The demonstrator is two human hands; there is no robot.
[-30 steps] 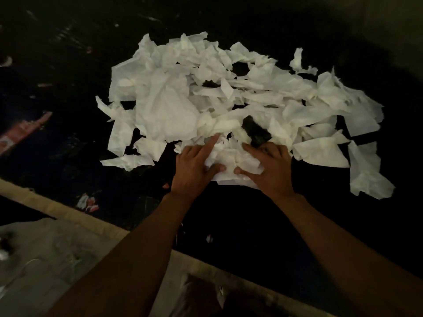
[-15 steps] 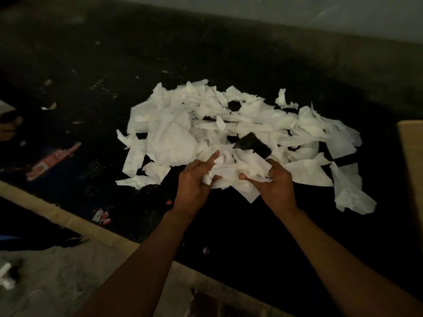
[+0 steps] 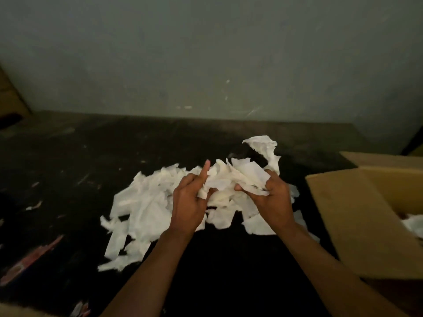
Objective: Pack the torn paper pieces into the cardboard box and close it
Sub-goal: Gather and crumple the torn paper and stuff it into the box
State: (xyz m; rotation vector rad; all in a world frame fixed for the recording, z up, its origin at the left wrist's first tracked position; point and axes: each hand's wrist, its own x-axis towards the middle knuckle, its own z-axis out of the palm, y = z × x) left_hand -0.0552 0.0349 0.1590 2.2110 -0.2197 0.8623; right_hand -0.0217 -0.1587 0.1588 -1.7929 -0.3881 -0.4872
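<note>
Both hands are up off the table w/ a bunch of torn paper (image 3: pixel 233 179) caught btwn them. The left hand (image 3: pixel 187 203) grips the bunch's left end w/ thumb & lower fingers curled round it, while its index finger (image 3: pixel 206 168) sticks straight up, free of the paper. The right hand (image 3: pixel 273 202) is curled round the right end, fingers closed over crumpled white pieces. One long strip (image 3: pixel 263 145) rises above that hand & curls over at the top. A dark shape shows just behind the bunch, under that strip; can't tell what it is. Both forearms come in bare from the bottom edge

Below & left of the hands lies the rest of the torn paper, a loose pile (image 3: pixel 146 209) spread on the black table (image 3: pixel 96 156), w/ strips trailing toward the near left. More pieces lie under & just right of the right hand. The table top is scuffed & flecked w/ small light marks. A reddish scrap (image 3: pixel 29 259) lies near its left edge, well apart from the pile

At the right stands the cardboard box (image 3: pixel 393 186), open, its near flap (image 3: pixel 357 225) folded out toward the hands, near the right wrist. A few white pieces (image 3: pixel 414 225) already lie inside it, at the frame edge. Behind the table runs a plain grey-green wall (image 3: pixel 206 53)
</note>
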